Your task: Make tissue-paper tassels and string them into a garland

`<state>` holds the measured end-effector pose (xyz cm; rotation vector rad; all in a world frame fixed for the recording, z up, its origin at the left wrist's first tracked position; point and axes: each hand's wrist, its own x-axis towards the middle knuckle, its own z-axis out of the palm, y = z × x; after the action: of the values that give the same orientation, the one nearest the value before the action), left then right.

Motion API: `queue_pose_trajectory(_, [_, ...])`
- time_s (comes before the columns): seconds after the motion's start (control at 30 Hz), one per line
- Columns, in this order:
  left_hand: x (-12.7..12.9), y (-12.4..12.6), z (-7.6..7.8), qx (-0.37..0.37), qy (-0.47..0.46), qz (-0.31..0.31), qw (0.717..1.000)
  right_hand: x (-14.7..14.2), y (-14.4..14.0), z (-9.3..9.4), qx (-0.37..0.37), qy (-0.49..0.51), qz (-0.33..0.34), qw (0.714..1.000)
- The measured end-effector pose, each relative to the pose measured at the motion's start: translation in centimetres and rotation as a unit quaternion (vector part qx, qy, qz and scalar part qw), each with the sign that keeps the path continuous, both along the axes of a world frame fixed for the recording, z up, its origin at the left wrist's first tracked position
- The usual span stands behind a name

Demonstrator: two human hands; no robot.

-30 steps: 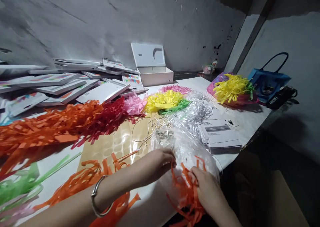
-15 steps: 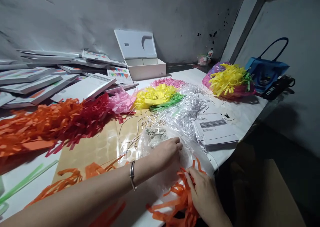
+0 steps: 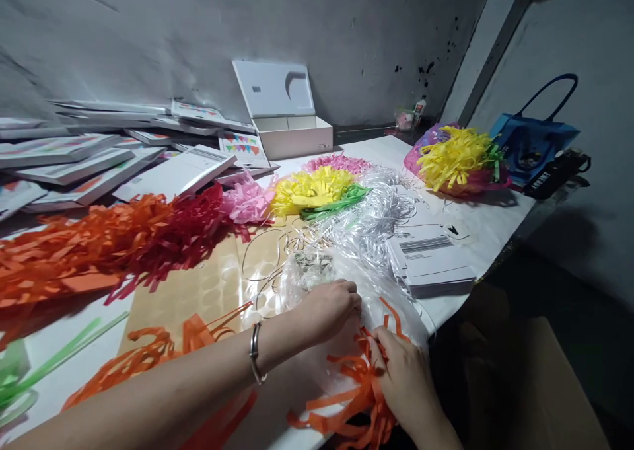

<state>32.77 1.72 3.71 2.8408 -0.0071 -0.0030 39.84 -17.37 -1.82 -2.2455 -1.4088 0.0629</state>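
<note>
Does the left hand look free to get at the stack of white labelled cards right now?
Probably not at once: the left hand is pressed on the clear plastic bag, though the stack of white labelled cards lies uncovered just beyond.

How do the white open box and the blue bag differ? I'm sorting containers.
The box is white and rigid, lid up, by the back wall; the bag is blue and soft, with a loop handle, at the table's right edge. Both stand beyond the hands.

Two hands, left (image 3: 329,308) and right (image 3: 403,377), lower centre; one open white box (image 3: 292,123), upper centre; one blue bag (image 3: 532,143), upper right; one bracelet (image 3: 255,352); one label stack (image 3: 430,262), centre right.
</note>
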Motion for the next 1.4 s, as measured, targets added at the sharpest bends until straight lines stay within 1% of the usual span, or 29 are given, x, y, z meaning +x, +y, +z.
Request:
queue_pose_trajectory(0.17, [-0.5, -0.2, -0.2, -0.002, -0.009, -0.014, 1.000, 0.1, 0.0, -0.2, 0.011, -0.001, 0.006, 1.000])
queue_pose_trajectory(0.27, [-0.9, -0.2, -0.6, -0.017, -0.016, -0.010, 1.000, 0.1, 0.0, -0.2, 0.016, -0.001, 0.006, 1.000])
queue_pose_trajectory(0.4, [-1.1, 0.0, -0.7, -0.067, -0.031, 0.038, 0.997, 0.0, 0.1, -0.1, 0.021, -0.010, 0.001, 1.000])
queue_pose_trajectory(0.5, [-1.3, 0.1, -0.1, -0.135, -0.050, 0.082, 0.986, -0.1, 0.1, 0.1, 0.026, -0.014, -0.003, 1.000])
queue_pose_trajectory(0.6, [-1.7, 0.5, 0.7, -0.221, -0.064, 0.114, 0.967, -0.1, 0.2, 0.3, 0.034, -0.009, -0.006, 0.999])
queue_pose_trajectory(0.7, [-2.2, 0.8, 1.2, -0.301, -0.066, 0.140, 0.941, -0.1, 0.3, 0.3, 0.035, -0.009, -0.004, 0.999])
queue_pose_trajectory(0.83, [-3.0, 0.7, 1.2, -0.406, -0.039, 0.153, 0.900, -0.1, 0.2, 0.0, 0.027, -0.015, -0.003, 1.000])
queue_pose_trajectory(0.93, [-3.3, 0.3, 1.1, -0.490, -0.023, 0.156, 0.857, -0.1, 0.2, -0.2, 0.030, -0.018, -0.006, 0.999])
queue_pose_trajectory(1.03, [-3.5, 0.2, 1.0, -0.548, -0.008, 0.162, 0.820, 0.0, 0.3, -0.3, 0.033, -0.025, -0.005, 0.999])
queue_pose_trajectory(1.1, [-3.6, 0.2, 0.8, -0.570, 0.004, 0.167, 0.804, 0.0, 0.3, -0.2, 0.035, -0.029, -0.006, 0.999])
queue_pose_trajectory(1.17, [-3.6, 0.3, 0.6, -0.583, 0.010, 0.167, 0.795, -0.1, 0.4, -0.1, 0.036, -0.031, -0.011, 0.999])
queue_pose_trajectory(1.2, [-3.6, 0.3, 0.5, -0.583, 0.009, 0.166, 0.795, -0.2, 0.4, -0.1, 0.035, -0.030, -0.014, 0.999])
queue_pose_trajectory(1.4, [-3.8, 0.1, 0.4, -0.577, -0.004, 0.150, 0.803, -0.4, 0.4, 0.3, 0.035, -0.027, -0.017, 0.999])
